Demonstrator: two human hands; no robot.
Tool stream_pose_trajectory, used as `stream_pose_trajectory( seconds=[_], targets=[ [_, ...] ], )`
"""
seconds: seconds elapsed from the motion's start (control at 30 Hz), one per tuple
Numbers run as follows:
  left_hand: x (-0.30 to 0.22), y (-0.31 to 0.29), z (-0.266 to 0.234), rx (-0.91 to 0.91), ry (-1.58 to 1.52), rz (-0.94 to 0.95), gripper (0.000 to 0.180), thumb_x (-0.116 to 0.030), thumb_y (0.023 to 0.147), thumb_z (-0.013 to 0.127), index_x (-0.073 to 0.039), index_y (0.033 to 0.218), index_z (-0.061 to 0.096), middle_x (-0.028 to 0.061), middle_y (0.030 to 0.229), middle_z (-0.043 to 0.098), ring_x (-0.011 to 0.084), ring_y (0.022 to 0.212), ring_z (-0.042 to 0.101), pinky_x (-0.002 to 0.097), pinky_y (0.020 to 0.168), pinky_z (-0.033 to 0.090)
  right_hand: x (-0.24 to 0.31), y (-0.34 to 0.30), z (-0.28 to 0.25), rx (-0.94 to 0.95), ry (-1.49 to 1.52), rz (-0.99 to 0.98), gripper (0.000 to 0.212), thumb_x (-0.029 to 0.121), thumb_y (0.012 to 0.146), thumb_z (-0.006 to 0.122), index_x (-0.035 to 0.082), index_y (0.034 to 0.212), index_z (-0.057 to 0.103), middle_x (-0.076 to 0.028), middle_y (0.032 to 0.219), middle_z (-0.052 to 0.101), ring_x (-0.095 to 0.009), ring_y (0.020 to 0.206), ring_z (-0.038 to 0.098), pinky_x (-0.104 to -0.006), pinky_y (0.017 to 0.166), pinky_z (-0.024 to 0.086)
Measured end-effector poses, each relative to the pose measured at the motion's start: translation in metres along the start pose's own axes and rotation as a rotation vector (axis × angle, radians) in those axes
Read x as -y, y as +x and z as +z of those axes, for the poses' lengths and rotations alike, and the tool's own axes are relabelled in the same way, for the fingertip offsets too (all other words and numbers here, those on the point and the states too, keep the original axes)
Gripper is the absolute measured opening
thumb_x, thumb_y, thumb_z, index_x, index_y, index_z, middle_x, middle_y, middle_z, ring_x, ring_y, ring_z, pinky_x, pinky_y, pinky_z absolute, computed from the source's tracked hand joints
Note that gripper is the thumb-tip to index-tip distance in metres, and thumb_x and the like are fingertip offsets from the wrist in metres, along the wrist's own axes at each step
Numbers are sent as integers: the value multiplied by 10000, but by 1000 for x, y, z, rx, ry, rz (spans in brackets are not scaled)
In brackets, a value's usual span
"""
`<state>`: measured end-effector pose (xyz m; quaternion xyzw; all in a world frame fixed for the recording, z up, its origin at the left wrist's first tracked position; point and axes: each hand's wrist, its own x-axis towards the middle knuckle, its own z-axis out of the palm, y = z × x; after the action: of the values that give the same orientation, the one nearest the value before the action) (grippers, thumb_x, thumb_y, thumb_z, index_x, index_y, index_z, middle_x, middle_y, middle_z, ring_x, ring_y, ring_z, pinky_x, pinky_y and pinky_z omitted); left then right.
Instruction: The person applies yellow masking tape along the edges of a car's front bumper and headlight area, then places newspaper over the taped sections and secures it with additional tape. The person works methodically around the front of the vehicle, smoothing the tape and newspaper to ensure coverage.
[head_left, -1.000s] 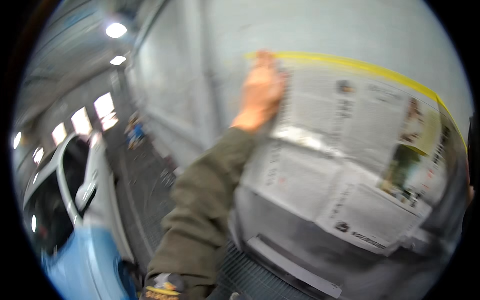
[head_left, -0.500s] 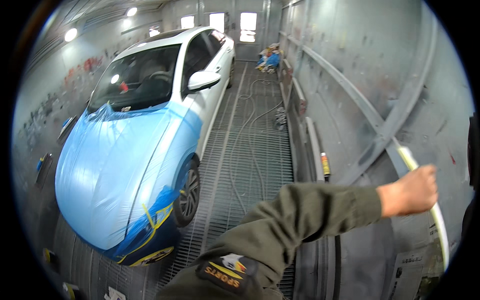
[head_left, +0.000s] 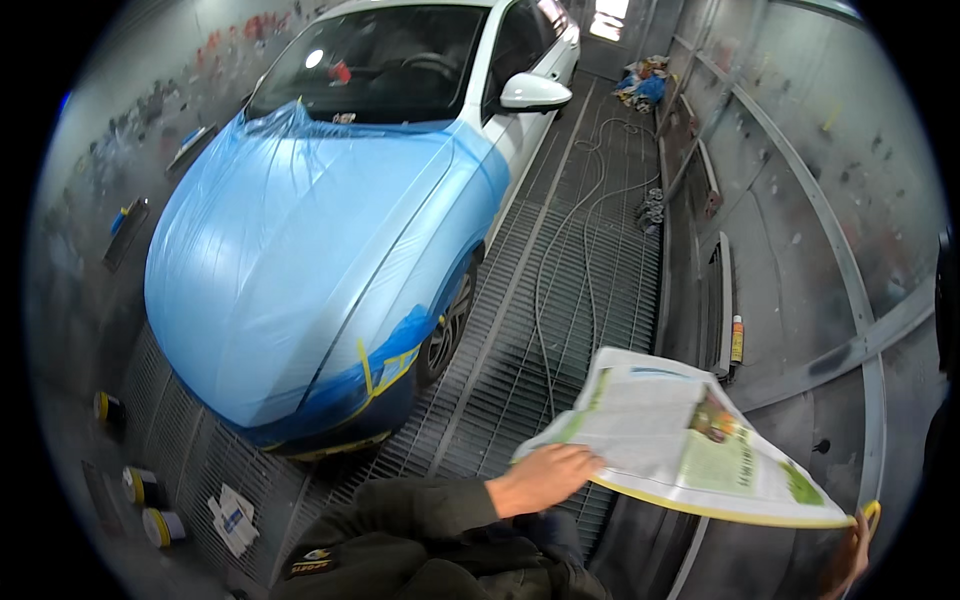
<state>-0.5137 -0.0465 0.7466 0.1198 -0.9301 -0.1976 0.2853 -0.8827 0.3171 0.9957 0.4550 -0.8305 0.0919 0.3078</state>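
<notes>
A sheet of printed newspaper (head_left: 645,420), white with green patches, is stretched in front of me at the lower right. Yellow masking tape (head_left: 690,512) runs along its near edge. My left hand (head_left: 545,478) has its fingers closed on the sheet's left end. At the far right end, my right hand (head_left: 848,562) pinches the taped corner, where a yellow loop of tape (head_left: 873,515) stands up; part of this hand is lost in the dark rim. Left of the sheet stands a white car (head_left: 545,93), its bonnet covered with blue plastic film (head_left: 300,250) edged with yellow tape.
The slatted metal floor (head_left: 500,330) carries a long hose (head_left: 545,290). Along the right wall are a yellow tube (head_left: 737,340) and a heap of rubbish (head_left: 645,82). Several tins (head_left: 163,527) and white papers (head_left: 233,520) lie at lower left.
My left hand has come back from the far right toward the middle. The newspaper is now spread out between both hands, and my right hand has come into view. The view has tilted down.
</notes>
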Motion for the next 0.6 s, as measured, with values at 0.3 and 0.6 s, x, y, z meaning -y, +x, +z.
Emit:
stream_pose_trajectory(
  seconds=[0.3,0.6],
  targets=[
    [-1,-77,-17,141,35,-485,284,-162,926,568,4,1147,629,156,928,677,311,931,657,399,830,524,150,143,194,446,289,-372,187,44,856,650,76,1041,651,-204,818,667,-408,722,646,-436,636,491],
    [-67,-114,-9,180,127,-969,208,-203,934,588,-30,1028,656,114,860,660,293,867,658,390,789,518,258,175,382,706,750,-867,68,88,781,679,42,829,694,-174,741,664,-363,687,665,-406,626,521]
  ],
)
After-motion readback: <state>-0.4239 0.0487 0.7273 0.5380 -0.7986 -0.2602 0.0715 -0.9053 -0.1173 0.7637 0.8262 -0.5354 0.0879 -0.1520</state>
